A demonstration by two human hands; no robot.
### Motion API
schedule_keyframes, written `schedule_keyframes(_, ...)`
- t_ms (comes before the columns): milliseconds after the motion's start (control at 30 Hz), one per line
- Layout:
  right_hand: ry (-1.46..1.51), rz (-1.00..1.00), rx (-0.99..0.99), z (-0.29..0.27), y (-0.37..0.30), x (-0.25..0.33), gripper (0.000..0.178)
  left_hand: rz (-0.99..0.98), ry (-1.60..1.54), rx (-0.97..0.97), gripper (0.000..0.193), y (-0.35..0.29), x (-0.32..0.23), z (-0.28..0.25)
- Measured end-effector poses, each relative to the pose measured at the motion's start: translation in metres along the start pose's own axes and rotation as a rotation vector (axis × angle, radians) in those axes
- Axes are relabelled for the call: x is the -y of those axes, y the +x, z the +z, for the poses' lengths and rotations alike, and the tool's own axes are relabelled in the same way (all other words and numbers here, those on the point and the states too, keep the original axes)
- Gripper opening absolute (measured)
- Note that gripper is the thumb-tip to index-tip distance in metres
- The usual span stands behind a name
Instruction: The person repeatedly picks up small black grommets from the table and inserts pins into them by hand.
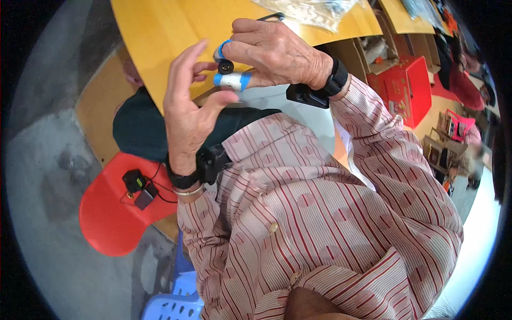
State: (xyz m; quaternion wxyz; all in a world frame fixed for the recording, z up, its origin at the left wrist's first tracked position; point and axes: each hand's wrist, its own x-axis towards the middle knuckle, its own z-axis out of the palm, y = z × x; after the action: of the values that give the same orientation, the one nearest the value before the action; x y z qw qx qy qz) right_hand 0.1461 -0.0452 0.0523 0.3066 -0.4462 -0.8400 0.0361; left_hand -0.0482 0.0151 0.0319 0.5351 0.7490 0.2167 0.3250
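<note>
Over the yellow table's edge, my right hand (pixel 274 53) pinches a small black round part (pixel 225 66) between thumb and index finger. Blue and white tape wraps both of those fingertips. The part's round end faces me, with a small brass-coloured spot in its middle. Just to the left, my left hand (pixel 188 106) is open, thumb and fingers spread around the part's near side. I see nothing held in it, and whether a fingertip touches the part is unclear. Each wrist carries a black strap with a black device.
A clear plastic bag (pixel 314 13) lies on the yellow table (pixel 160 32). At the right stand a red box (pixel 408 90) and cardboard boxes (pixel 352 58). A red stool (pixel 109 213) at the left bears small black devices with cables. A blue plastic seat (pixel 173 306) is below; another person (pixel 464 88) is far right.
</note>
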Motion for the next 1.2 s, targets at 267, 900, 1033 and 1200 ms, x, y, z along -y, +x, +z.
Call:
schedule_keyframes(267,-0.173,0.94,-0.247,-0.076,-0.112,0.003,0.014,-0.369,0.122,0.164,0.043,0.0,0.043,-0.02)
schedule_keyframes(900,-0.357,1.625,-0.318,-0.066,-0.397,-0.008,0.036,-0.419,0.058,0.081,0.025,0.024,0.053,-0.006)
schedule_keyframes(1033,-0.515,1.361,-0.613,-0.08,-0.359,-0.032,0.029,-0.425,0.003,-0.022,0.026,0.033,0.055,-0.005)
schedule_keyframes(1200,-0.75,1.049,-0.461,-0.103,-0.199,-0.047,0.027,-0.532,-0.096,-0.054,0.023,0.047,0.053,0.002)
